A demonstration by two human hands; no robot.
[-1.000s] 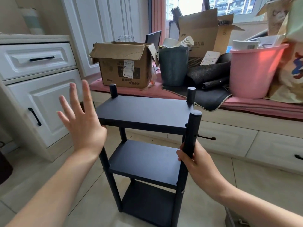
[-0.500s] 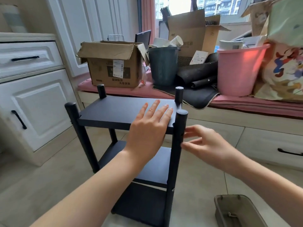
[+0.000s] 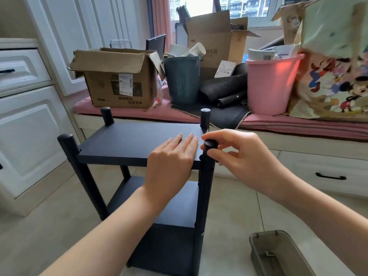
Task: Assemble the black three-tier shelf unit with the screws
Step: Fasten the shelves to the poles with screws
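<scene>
1. Shelf unit [image 3: 139, 140]: black, three tiers, being shown upright on the tiled floor at the centre of the frame, below a cushioned window bench; four round posts are rising past the top board [image 3: 127, 142]; the middle and bottom boards are being seen beneath it; all parts appear to be joined already.
2. Left hand [image 3: 171, 162]: being laid flat on the top board, lower centre of the frame, fingers straight and together, grasping nothing; it appears to be pressing the board down.
3. Right hand [image 3: 239, 154]: being held at the near right post [image 3: 206, 186], right of centre; thumb and fingertips are being curled round the post's cap end [image 3: 210, 145], pinching it.
4. Step in hand, as judged: the post top is being seated or the joint tested for play; this is best done with the board being kept level under the flat palm while the post is being twisted or pressed straight along its own axis; sideways force is being advised against, since the small screws [image 3: 202, 234] showing on the post's side could be strained.
5. Grey tray [image 3: 278, 253]: being seen on the floor at the lower right of the frame, a small metal piece lying inside; whether that piece is a screw cannot be told.
</scene>
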